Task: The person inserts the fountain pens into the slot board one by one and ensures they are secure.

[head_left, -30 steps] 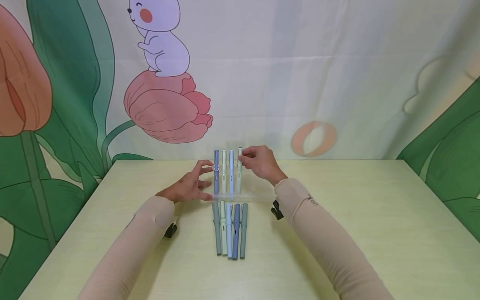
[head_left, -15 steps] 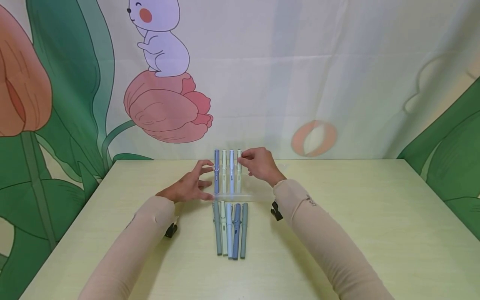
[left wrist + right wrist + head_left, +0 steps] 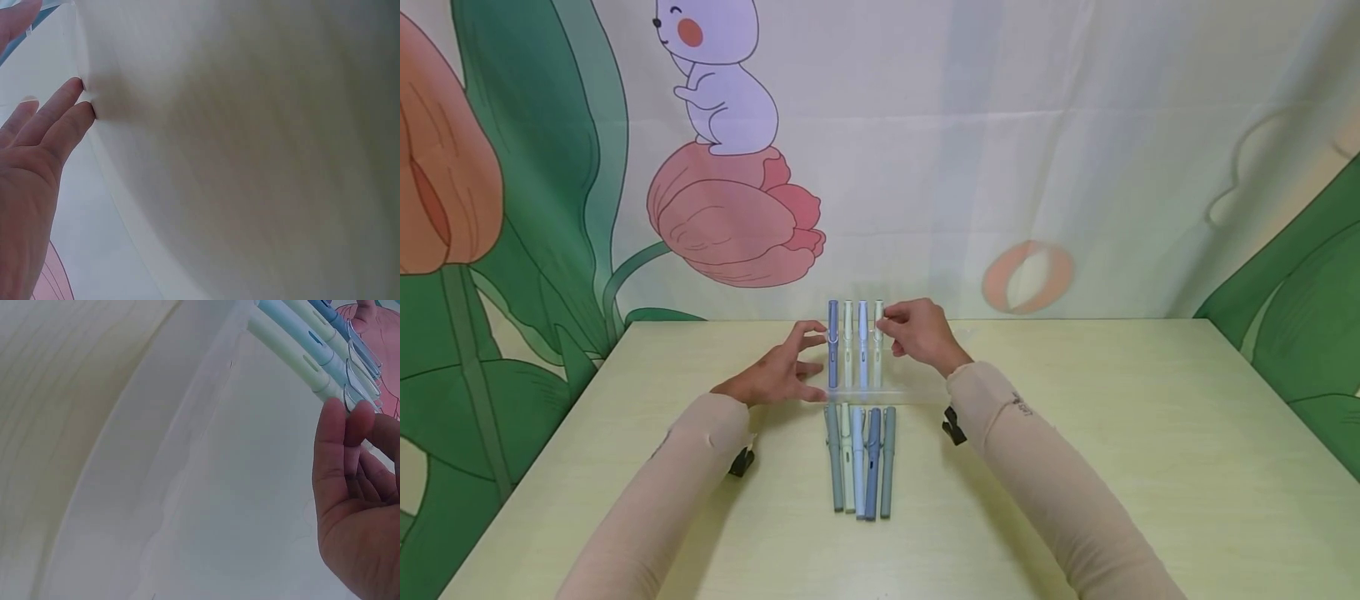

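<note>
Four-slot counting aside, several capped pens stand side by side in a clear plastic pen stand (image 3: 917,395). From left, a blue-violet pen (image 3: 832,358), a cream pen (image 3: 848,367) and a light blue pen (image 3: 862,358) lean in it. At the row's right end, my right hand (image 3: 919,332) pinches the upper part of a pale green pen (image 3: 878,367) between thumb and fingers. The right wrist view shows the same pale green pen (image 3: 287,353) with its clip by the fingertips. My left hand (image 3: 778,367) spreads its fingers along the stand's left end.
In front of the stand, several more pens lie close together: grey-green (image 3: 834,467), pale green (image 3: 847,467), light blue (image 3: 859,475), dark blue (image 3: 872,475) and another grey-green pen (image 3: 887,467). Behind the table (image 3: 1112,467) hangs a printed curtain (image 3: 880,150).
The pale green pen has come down slightly, level with the others in the row, and my right hand has lowered with it. My left hand has stayed in place.
</note>
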Available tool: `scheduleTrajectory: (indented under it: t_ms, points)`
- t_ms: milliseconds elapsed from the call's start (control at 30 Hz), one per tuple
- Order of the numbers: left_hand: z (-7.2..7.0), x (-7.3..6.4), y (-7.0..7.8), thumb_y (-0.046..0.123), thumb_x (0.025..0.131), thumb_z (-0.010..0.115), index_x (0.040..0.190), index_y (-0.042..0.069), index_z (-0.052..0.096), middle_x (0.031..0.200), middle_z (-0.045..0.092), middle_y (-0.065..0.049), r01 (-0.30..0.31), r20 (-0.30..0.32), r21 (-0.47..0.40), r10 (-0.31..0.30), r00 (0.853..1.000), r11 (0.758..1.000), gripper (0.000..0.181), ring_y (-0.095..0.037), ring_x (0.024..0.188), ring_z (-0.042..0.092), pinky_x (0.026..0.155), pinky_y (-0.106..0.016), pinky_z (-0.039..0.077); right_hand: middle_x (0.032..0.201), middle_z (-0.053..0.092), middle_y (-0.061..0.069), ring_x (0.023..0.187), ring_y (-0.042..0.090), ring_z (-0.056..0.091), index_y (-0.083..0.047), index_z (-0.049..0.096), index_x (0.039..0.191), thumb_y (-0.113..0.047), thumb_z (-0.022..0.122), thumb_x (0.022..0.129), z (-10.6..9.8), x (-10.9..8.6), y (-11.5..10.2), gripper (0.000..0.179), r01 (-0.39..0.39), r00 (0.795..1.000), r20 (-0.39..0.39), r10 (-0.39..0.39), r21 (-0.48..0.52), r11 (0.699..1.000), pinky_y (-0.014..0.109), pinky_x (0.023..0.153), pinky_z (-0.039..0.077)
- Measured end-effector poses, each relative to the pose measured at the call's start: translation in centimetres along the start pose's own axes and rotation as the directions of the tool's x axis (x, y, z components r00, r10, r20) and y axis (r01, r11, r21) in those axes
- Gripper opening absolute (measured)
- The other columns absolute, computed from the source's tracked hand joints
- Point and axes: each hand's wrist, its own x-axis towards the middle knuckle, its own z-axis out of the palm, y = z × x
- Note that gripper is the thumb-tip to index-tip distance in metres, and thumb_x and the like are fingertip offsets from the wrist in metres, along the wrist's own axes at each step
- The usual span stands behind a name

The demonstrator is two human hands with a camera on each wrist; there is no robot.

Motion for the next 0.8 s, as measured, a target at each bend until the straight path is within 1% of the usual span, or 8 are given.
scheduleTrajectory:
  t_ms: [167,333,400,500,633,700,800]
  points:
    - [0.1,0.0,0.0,0.0,0.079,0.083,0.145,0.036,0.016,0.164,0.019,-0.011,-0.01,0.001,-0.001,0.01,1.0,1.0,0.101,-0.041,0.138,0.042,0.102,-0.05,0.047,0.102,0.073,0.015,0.058,0.011,0.064,0.001,0.063,0.131,-0.016,0.066,0.098,-0.4,-0.5,0.3,0.038,0.023,1.0,-0.02,-0.022,0.002,1.0,0.027,0.071,0.059]
    - [0.0,-0.1,0.1,0.001,0.079,0.083,0.146,0.035,0.015,0.164,0.019,-0.011,-0.013,0.006,0.0,0.013,1.0,1.0,0.101,-0.041,0.138,0.042,0.103,-0.05,0.046,0.111,0.072,0.016,0.06,0.011,0.066,0.0,0.063,0.13,-0.019,0.067,0.097,-0.9,-1.1,0.5,0.038,0.043,0.998,-0.047,-0.043,0.0,0.999,0.027,0.072,0.058]
    - [0.0,-0.1,0.1,0.001,0.079,0.083,0.146,0.034,0.015,0.164,0.019,-0.011,-0.014,0.006,0.0,0.014,1.0,1.0,0.102,-0.041,0.139,0.042,0.103,-0.05,0.046,0.112,0.071,0.015,0.061,0.012,0.066,0.0,0.064,0.13,-0.02,0.067,0.097,-1.0,-1.4,0.6,0.038,0.049,0.997,-0.051,-0.049,0.005,0.999,0.027,0.072,0.058]
    - [0.0,-0.1,0.2,0.0,0.079,0.083,0.147,0.033,0.015,0.164,0.019,-0.011,-0.018,0.007,0.001,0.018,1.0,1.0,0.102,-0.041,0.139,0.042,0.103,-0.051,0.046,0.108,0.071,0.013,0.063,0.016,0.067,-0.001,0.064,0.129,-0.021,0.068,0.097,-1.2,-2.0,0.8,0.038,0.047,0.998,-0.046,-0.046,0.02,0.999,0.028,0.071,0.06]
    - [0.0,-0.1,0.1,0.0,0.079,0.083,0.145,0.034,0.015,0.164,0.019,-0.012,-0.018,0.008,0.001,0.018,1.0,1.0,0.101,-0.041,0.139,0.041,0.103,-0.05,0.046,0.101,0.072,0.012,0.071,0.024,0.07,0.0,0.064,0.128,-0.019,0.068,0.097,-1.4,-2.9,1.2,0.037,0.04,0.999,-0.019,-0.039,0.067,0.997,0.03,0.073,0.061]
    - [-0.1,-0.1,0.1,-0.001,0.078,0.083,0.144,0.034,0.015,0.164,0.018,-0.012,-0.018,0.008,-0.002,0.018,1.0,1.0,0.101,-0.042,0.139,0.041,0.102,-0.05,0.047,0.1,0.073,0.013,0.075,0.026,0.071,0.002,0.064,0.128,-0.018,0.068,0.096,-1.3,-3.3,1.5,0.037,0.043,0.999,-0.002,-0.043,0.093,0.995,0.034,0.075,0.061]
    - [-0.1,0.0,-0.1,-0.002,0.078,0.083,0.144,0.034,0.016,0.164,0.018,-0.013,-0.022,0.01,-0.008,0.022,1.0,1.0,0.101,-0.043,0.139,0.041,0.101,-0.049,0.048,0.104,0.073,0.017,0.076,0.024,0.072,0.004,0.064,0.127,-0.017,0.069,0.096,-1.2,-3.9,1.8,0.038,0.041,0.999,0.023,-0.044,0.116,0.992,0.036,0.076,0.061]
